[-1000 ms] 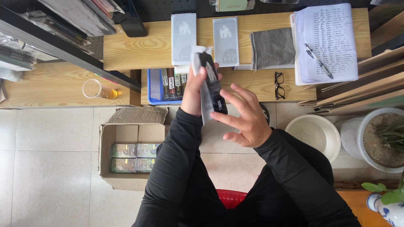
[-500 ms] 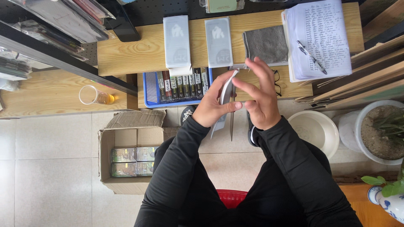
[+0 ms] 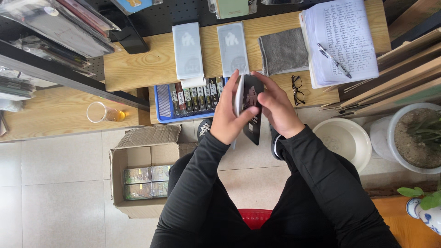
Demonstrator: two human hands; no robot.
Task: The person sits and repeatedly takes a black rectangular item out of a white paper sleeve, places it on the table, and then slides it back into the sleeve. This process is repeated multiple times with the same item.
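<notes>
Flat black rectangular packet with a printed front (image 3: pixel 252 108) sits at centre frame, held upright between both hands, just below the edge of the light wooden bench (image 3: pixel 138 69). Left hand (image 3: pixel 228 115) grips it from the left, thumb across the front, fingers wrapped behind a thin white sleeve-like piece (image 3: pixel 238 94) pressed to the packet's left side. Right hand (image 3: pixel 275 108) clasps the packet's right edge and top, fingers curled over it; both hands closed on it, none loose. Packet's lower end hangs below the hands toward the tiled floor. Above the hands: blue plastic tray of dark boxes (image 3: pixel 183 98), two pale flat pouches (image 3: pixel 187 50), folded grey cloth (image 3: pixel 282 50), black-rimmed glasses (image 3: pixel 297 89), open notebook with pen (image 3: pixel 342 41). Lower left: open cardboard box of green packs (image 3: pixel 138 179). Left: clear cup with amber liquid (image 3: pixel 103 112). Right: white bowl (image 3: pixel 344 140).
</notes>
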